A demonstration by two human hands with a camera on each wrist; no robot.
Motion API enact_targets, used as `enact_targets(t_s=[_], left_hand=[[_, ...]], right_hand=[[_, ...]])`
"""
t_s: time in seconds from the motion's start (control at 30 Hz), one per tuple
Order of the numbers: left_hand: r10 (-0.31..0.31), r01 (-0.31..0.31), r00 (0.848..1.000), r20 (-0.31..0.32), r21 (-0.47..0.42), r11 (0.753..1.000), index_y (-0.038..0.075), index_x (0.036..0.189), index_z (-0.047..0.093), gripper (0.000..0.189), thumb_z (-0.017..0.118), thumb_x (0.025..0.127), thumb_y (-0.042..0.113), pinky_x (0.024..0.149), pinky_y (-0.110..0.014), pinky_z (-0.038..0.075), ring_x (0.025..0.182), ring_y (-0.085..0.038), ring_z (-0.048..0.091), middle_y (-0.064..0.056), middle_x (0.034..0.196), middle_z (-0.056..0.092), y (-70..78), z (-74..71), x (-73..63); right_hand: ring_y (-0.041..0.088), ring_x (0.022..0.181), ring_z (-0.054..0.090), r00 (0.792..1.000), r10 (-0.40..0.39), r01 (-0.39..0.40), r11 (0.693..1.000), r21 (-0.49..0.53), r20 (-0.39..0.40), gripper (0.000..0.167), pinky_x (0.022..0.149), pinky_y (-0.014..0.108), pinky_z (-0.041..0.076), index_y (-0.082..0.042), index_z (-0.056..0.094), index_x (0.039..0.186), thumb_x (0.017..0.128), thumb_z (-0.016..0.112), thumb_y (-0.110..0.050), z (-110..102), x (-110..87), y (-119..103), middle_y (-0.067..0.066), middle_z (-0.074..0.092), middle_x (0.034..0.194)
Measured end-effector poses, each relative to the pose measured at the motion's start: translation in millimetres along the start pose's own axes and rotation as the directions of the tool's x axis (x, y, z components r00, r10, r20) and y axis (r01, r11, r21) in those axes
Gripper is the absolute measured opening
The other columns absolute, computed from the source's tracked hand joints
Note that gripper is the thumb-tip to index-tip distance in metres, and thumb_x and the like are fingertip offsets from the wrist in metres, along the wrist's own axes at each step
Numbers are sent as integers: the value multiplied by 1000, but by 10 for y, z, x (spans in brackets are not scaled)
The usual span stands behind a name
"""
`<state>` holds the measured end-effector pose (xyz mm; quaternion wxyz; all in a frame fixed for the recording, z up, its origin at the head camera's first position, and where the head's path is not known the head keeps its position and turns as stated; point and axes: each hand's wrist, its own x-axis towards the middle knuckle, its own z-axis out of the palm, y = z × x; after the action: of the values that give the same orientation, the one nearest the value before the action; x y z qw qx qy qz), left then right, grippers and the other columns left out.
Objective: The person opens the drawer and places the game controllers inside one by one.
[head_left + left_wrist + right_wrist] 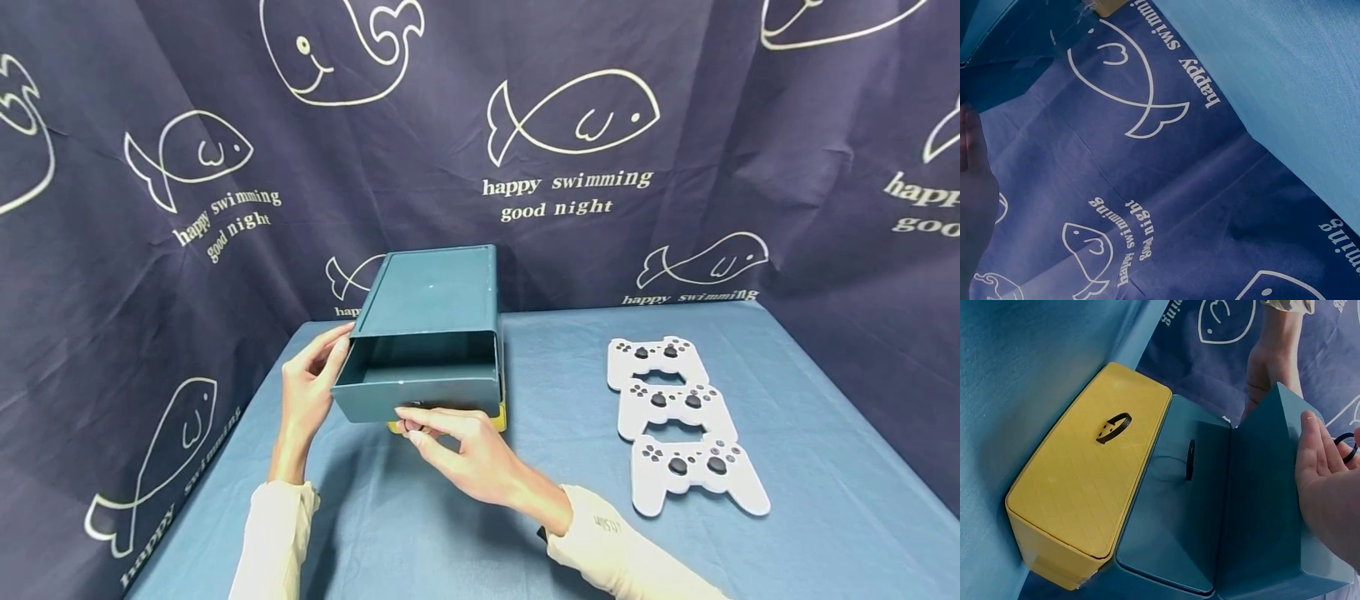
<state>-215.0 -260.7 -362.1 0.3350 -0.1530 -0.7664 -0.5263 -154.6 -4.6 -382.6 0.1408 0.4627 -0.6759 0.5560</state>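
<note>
A small drawer cabinet (431, 292) stands on the table, teal above with a yellow bottom drawer (1085, 469). Its top drawer (420, 392) is pulled partway out, and its visible inside holds nothing. At the front of that drawer my right hand (472, 454) pinches the black ring handle (1346, 448), with fingertips touching the drawer front. My left hand (311, 379) rests against the cabinet's left side near its front edge, fingers fairly straight; only part of it shows in the left wrist view. The middle teal drawer (1172, 506) is closed, its black handle hanging loose.
Three white game controllers (701, 471) lie in a column on the blue tablecloth (558, 392), right of the cabinet. A dark blue curtain (570, 250) with white fish prints hangs behind the table and along both sides.
</note>
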Motion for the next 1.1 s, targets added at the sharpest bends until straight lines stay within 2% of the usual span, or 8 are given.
enact_targets(t_s=[0.2, 0.43, 0.63, 0.93, 1.1], left_hand=[[14, -14, 1000, -2, -26, 1000, 1, 125, 74, 27, 67, 100, 0, 70, -15, 50, 79, -3, 67, 5, 102, 76, -2, 6, 11], [19, -19, 1000, 3, -45, 999, 1, 125, 74, 26, 67, 100, 0, 71, -15, 51, 81, -4, 68, -5, 104, 77, -11, 6, 7], [1, 0, 1000, 6, -65, 998, 2, 125, 75, 26, 67, 101, 3, 70, -16, 53, 79, -5, 69, -12, 104, 77, 1, 5, 0], [-4, 4, 1000, -4, -40, 999, 3, 126, 75, 27, 67, 100, 2, 68, -16, 53, 77, -5, 69, -13, 105, 76, -9, 10, -1], [-9, 9, 1000, -9, -42, 999, 0, 126, 74, 27, 67, 99, -2, 68, -15, 52, 76, -3, 68, -19, 105, 75, -30, 19, 2]], right_hand=[[7, 95, 71, 999, -40, 40, 999, 5, 9, 34, 83, 26, 57, 5, 66, 133, 100, 63, 2, -5, -10, -22, 13, 75, 115], [10, 94, 73, 994, -114, 114, 993, -23, 7, 32, 83, 25, 57, 9, 66, 130, 98, 63, 6, 3, -38, -43, 12, 75, 114], [11, 95, 73, 990, -138, 138, 990, -19, 6, 33, 82, 24, 57, 9, 66, 130, 96, 64, 8, 23, -64, -76, 12, 75, 112], [12, 95, 73, 981, -191, 191, 981, -23, -10, 33, 83, 23, 57, 11, 66, 128, 95, 64, 11, 62, -92, -103, 12, 75, 110], [13, 96, 73, 979, -205, 205, 979, -17, -5, 32, 84, 23, 57, 11, 65, 128, 96, 63, 10, 70, -113, -127, 12, 75, 110]])
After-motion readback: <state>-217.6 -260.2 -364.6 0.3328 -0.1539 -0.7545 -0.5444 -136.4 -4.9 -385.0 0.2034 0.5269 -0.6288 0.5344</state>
